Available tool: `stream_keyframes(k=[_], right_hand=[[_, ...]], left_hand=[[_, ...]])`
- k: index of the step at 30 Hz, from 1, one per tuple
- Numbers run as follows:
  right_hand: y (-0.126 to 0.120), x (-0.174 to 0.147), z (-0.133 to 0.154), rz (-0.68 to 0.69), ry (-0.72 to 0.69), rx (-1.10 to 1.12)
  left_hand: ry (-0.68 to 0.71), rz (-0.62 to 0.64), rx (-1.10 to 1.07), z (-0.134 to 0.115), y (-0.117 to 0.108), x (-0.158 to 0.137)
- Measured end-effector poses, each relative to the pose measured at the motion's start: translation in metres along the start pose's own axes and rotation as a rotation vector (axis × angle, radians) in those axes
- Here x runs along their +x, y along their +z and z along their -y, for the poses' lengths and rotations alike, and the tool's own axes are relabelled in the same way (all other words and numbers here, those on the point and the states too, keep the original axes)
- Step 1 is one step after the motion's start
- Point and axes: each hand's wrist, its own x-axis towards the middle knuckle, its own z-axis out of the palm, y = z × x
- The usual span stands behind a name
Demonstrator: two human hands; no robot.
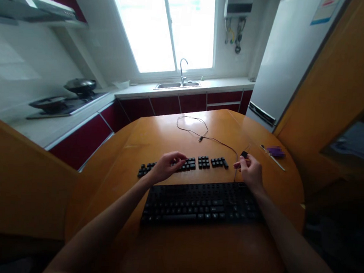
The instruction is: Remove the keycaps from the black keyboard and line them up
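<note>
A black keyboard (192, 206) lies on the wooden table in front of me. Its lower rows carry keycaps, while the upper part shows bare key positions. Behind it, loose black keycaps (204, 162) are laid out in a long row of groups. My left hand (167, 165) hovers at or touches the left-centre of that row, thumb and fingers apart; its fingertips hide some keycaps. Between the thumb and finger of my right hand (251, 172) is a small black keycap (244, 154), held above the table beyond the keyboard's right end.
A thin cable (221, 142) loops across the table (108, 189) behind the keycaps. At the right lie a white stick-like tool (276, 163) and a purple object (275, 151), blurred out. Farther off are a sink (170, 85), a stove (77, 103) and a fridge (285, 56).
</note>
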Motion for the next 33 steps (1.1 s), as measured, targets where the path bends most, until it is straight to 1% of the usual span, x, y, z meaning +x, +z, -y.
stream_keyframes(k=[2, 4, 7, 9, 11, 14, 17, 20, 25, 30, 31, 33], right_hand=[[-0.001, -0.002, 0.001, -0.002, -0.001, 0.005], [-0.003, -0.003, 0.001, -0.004, 0.005, 0.005], [-0.005, -0.005, 0.005, -0.017, -0.008, -0.009], [-0.004, -0.008, 0.011, -0.025, -0.021, -0.009], [0.0, -0.014, 0.02, -0.019, -0.04, -0.009], [0.014, -0.029, 0.037, 0.058, -0.07, -0.007], [0.037, -0.047, 0.051, 0.217, -0.091, 0.001], [0.063, -0.064, 0.063, 0.366, -0.089, 0.028], [0.105, -0.079, 0.087, 0.557, -0.084, 0.086], [0.141, -0.088, 0.104, 0.659, -0.087, 0.149], [0.147, -0.091, 0.105, 0.681, -0.085, 0.149], [0.156, -0.099, 0.102, 0.717, -0.082, 0.124]], left_hand=[[-0.056, -0.029, 0.008, 0.013, -0.025, -0.03], [-0.109, -0.001, 0.023, 0.027, -0.044, -0.056], [-0.175, 0.072, 0.031, 0.047, -0.06, -0.088], [-0.199, 0.097, 0.03, 0.057, -0.061, -0.103], [-0.221, 0.094, 0.021, 0.064, -0.056, -0.114], [-0.247, 0.124, 0.014, 0.069, -0.045, -0.123], [-0.237, 0.174, 0.036, 0.069, -0.037, -0.127], [-0.216, 0.176, 0.083, 0.066, -0.034, -0.128], [-0.202, 0.208, 0.135, 0.054, -0.032, -0.136], [-0.176, 0.022, 0.099, 0.03, -0.029, -0.16], [-0.16, 0.0, 0.086, 0.026, -0.028, -0.166], [-0.135, 0.002, 0.073, 0.018, -0.026, -0.178]])
